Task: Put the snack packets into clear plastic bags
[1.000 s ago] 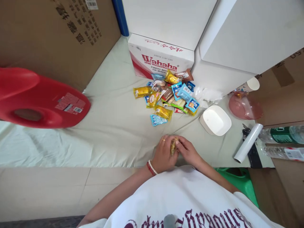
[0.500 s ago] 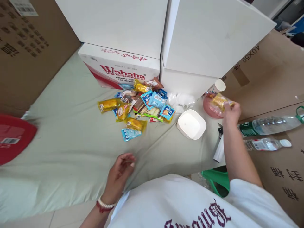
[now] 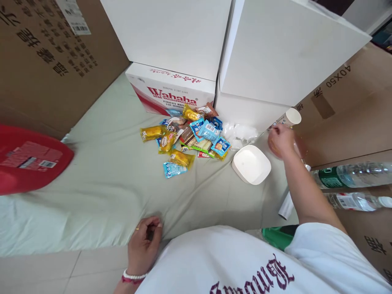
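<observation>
My right hand [image 3: 282,141] is over the pink bowl [image 3: 299,146] at the right, its fingers curled near the rim. Whatever those fingers hold, if anything, is hidden. At the front edge of the bed-like surface rests my left hand [image 3: 145,241], loosely curled, with nothing visible in it. A heap of wrapped snacks lies in the middle: yellow-wrapped cakes [image 3: 181,158], blue packets [image 3: 209,131] and a brown packet [image 3: 207,110]. Between the heap and the pink bowl stands a white square bowl [image 3: 251,164] with a bare bottom.
White boxes [image 3: 177,92] stand behind the snacks, with crumpled clear plastic [image 3: 240,132] before them. A paper cup [image 3: 290,117] lies behind the pink bowl. Plastic bottles [image 3: 358,174] are at the right, beside a white roll [image 3: 287,206]. A red container [image 3: 33,159] stands at left.
My right hand has shifted left over the pink bowl, and the yellow packet it held is out of sight. My left hand has drawn back toward my body. The view has shifted slightly.
</observation>
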Demonstrator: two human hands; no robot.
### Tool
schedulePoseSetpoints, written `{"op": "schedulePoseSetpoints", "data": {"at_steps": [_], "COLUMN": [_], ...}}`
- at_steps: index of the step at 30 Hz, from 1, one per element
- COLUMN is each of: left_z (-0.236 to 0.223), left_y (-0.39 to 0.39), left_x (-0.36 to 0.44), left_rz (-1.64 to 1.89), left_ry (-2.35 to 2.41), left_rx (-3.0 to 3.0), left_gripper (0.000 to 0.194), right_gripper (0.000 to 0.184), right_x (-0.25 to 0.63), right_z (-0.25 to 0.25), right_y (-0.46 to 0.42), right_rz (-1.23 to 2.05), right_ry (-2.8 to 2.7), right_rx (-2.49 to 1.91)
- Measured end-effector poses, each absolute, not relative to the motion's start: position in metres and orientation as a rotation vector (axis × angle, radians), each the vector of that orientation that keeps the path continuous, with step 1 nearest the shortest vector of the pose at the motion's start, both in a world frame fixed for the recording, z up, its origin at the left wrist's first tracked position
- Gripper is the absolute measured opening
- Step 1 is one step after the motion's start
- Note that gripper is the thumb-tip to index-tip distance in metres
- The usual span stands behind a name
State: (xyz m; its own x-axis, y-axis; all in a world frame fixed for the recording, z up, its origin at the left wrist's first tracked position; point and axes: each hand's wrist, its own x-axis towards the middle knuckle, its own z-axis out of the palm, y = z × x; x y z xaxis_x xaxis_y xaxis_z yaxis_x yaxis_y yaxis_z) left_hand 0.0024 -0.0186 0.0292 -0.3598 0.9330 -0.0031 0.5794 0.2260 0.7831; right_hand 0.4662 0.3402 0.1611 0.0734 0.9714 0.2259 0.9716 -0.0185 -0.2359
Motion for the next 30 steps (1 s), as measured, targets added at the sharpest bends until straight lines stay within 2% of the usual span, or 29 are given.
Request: {"op": "schedulePoseSetpoints", "data": {"at_steps": [3, 5, 7, 11, 14, 18, 20, 23, 26, 30], "left_z": [0.032, 0.032, 0.031, 0.03, 0.04, 0.07, 0.085, 0.101, 0.104, 0.09], "left_y": [-0.014, -0.012, -0.013, -0.027, -0.033, -0.004, 0.023, 0.064, 0.091, 0.102], "left_x": [0.0, -0.001, -0.002, -0.003, 0.001, 0.021, 0.039, 0.071, 0.098, 0.107], "left_rz": [0.965, 0.983, 1.014, 1.076, 1.117, 1.088, 1.034, 0.972, 1.087, 1.187], "left_ry": [1.992, 1.97, 1.951, 1.928, 1.876, 1.53, 1.352, 1.157, 1.154, 1.265], "left_rx": [1.473, 1.49, 1.459, 1.24, 1.1, 1.151, 1.159, 1.101, 1.022, 0.907], "left_gripper": [0.018, 0.02, 0.022, 0.027, 0.027, 0.029, 0.035, 0.042, 0.055, 0.034], "right_gripper": [0.028, 0.032, 0.034, 0.023, 0.028, 0.026, 0.026, 0.021, 0.018, 0.018], "right_x": [0.404, 0.365, 0.336, 0.329, 0.357, 0.375, 0.362, 0.332, 0.313, 0.313], "right_z": [0.154, 0.144, 0.136, 0.147, 0.17, 0.174, 0.161, 0.139, 0.126, 0.114], "right_y": [0.342, 0.345, 0.349, 0.337, 0.297, 0.216, 0.176, 0.132, 0.109, 0.104], "right_rz": [0.259, 0.315, 0.309, 0.219, 0.194, 0.947, 1.162, 1.23, 1.207, 1.265], "right_ry": [-2.524, -2.723, -2.742, -2.705, -2.591, -2.028, -1.782, -1.645, -1.707, -1.631], "right_rx": [-1.899, -2.008, -2.138, -2.221, -2.122, -1.554, -1.403, -1.311, -1.289, -1.313]}}
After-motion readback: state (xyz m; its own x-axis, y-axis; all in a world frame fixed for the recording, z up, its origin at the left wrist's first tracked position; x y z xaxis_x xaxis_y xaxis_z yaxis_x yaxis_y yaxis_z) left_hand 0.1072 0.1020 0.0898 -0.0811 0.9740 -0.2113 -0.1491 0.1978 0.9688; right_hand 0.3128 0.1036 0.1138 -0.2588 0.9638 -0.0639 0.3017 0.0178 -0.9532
